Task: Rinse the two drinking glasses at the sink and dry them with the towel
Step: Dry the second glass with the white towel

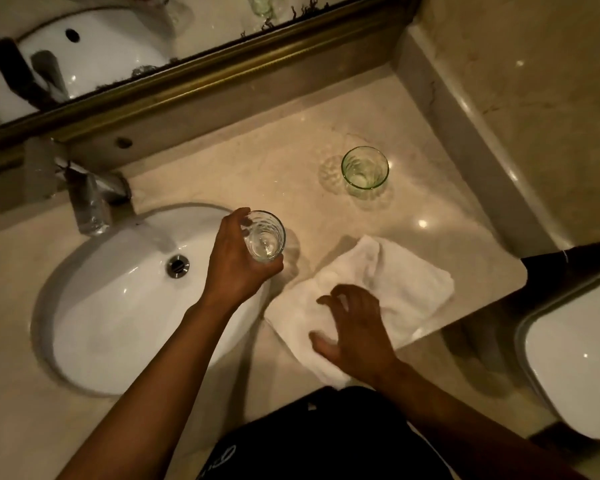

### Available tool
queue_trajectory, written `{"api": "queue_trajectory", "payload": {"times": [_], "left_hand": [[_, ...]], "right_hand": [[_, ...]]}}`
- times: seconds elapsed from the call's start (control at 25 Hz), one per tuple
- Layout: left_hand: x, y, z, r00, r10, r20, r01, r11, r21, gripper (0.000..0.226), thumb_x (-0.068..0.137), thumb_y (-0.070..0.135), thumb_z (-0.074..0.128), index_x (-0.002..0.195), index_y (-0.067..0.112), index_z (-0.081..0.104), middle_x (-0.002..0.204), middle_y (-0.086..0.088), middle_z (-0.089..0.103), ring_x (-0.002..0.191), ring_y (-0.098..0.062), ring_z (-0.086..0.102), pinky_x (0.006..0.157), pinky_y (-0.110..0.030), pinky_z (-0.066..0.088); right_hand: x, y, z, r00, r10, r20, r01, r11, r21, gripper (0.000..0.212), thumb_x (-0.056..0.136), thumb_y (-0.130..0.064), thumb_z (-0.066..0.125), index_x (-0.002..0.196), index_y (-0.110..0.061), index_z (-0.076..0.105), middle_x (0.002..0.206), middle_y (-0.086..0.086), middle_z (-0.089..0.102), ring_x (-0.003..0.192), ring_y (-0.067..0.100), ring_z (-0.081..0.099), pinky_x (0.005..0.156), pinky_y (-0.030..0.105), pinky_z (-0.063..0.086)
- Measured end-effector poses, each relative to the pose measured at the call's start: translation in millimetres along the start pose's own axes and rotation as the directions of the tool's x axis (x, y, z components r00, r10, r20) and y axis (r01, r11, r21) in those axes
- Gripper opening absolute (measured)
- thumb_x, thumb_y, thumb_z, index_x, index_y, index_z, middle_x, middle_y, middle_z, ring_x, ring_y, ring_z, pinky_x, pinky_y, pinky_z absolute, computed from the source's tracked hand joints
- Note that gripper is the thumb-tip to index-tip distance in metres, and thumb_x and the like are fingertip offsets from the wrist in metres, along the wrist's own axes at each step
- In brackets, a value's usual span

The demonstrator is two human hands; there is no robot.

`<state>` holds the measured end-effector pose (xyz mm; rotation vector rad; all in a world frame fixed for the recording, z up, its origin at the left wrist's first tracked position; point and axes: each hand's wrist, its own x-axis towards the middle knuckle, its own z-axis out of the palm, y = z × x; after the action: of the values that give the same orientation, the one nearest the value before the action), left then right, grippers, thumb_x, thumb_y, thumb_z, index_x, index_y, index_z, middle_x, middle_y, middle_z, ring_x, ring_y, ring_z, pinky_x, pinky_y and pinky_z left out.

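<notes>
My left hand point(238, 261) is wrapped around a clear ribbed drinking glass point(265, 235), held upright at the right rim of the white sink point(118, 306). A second glass point(365, 170), greenish and upright, stands alone on the marble counter farther back and to the right. A white towel point(378, 282) lies crumpled on the counter's front edge. Over the towel's near part hovers my right hand point(354, 327), fingers spread, holding nothing; whether it touches the cloth I cannot tell.
A chrome faucet point(89, 199) stands behind the sink, below a gold-framed mirror point(201, 74). The counter point(257, 174) ends at a marble wall ledge on the right. A white toilet point(575, 362) sits low at the far right.
</notes>
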<state>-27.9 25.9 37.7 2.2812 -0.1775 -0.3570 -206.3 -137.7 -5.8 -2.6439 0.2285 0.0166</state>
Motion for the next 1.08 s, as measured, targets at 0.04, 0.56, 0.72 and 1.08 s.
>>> {"api": "queue_trajectory", "payload": {"times": [0.04,0.56,0.72,1.08], "left_hand": [[-13,0,-5,1.000,-0.019,-0.011,0.019,1.000,-0.007,0.096,0.063,0.020,0.093,0.144,0.019,0.041,0.134,0.001,0.054,0.113,-0.014,0.057,0.091,-0.027,0.047],[-156,-29,-51,0.955,-0.271,-0.119,0.243,0.947,-0.209,0.085,0.071,0.030,0.091,0.140,0.028,0.041,0.121,0.006,0.061,0.110,-0.010,0.063,0.090,-0.030,0.051],[-163,-36,-62,0.948,-0.315,-0.055,0.278,0.897,-0.345,0.087,0.068,0.034,0.091,0.139,0.033,0.040,0.117,0.008,0.063,0.108,-0.007,0.065,0.090,-0.033,0.055],[-158,-27,-99,0.979,-0.200,0.034,0.187,0.823,-0.537,0.068,0.065,0.031,0.086,0.125,0.017,0.061,0.109,-0.003,0.073,0.091,-0.016,0.072,0.075,-0.048,0.064]], "right_hand": [[-16,-1,11,0.993,-0.022,0.116,0.029,0.998,-0.062,0.076,0.064,-0.062,0.069,0.126,-0.017,0.062,0.132,0.012,0.053,0.128,0.034,0.046,0.110,0.050,0.033],[2,-10,-8,0.964,0.163,0.209,-0.192,0.973,0.126,0.038,0.087,-0.034,0.069,0.120,-0.017,0.063,0.113,0.004,0.066,0.104,0.029,0.062,0.081,0.036,0.047],[9,-54,-57,0.955,0.209,0.210,-0.285,0.841,0.459,0.016,0.084,-0.025,0.068,0.100,-0.027,0.066,0.087,-0.014,0.068,0.087,0.012,0.064,0.067,0.023,0.041],[1,-169,-81,0.879,-0.219,0.423,-0.263,0.516,0.815,0.064,0.072,-0.038,0.070,0.129,-0.012,0.059,0.104,-0.017,0.076,0.098,0.001,0.069,0.081,0.015,0.050]]}}
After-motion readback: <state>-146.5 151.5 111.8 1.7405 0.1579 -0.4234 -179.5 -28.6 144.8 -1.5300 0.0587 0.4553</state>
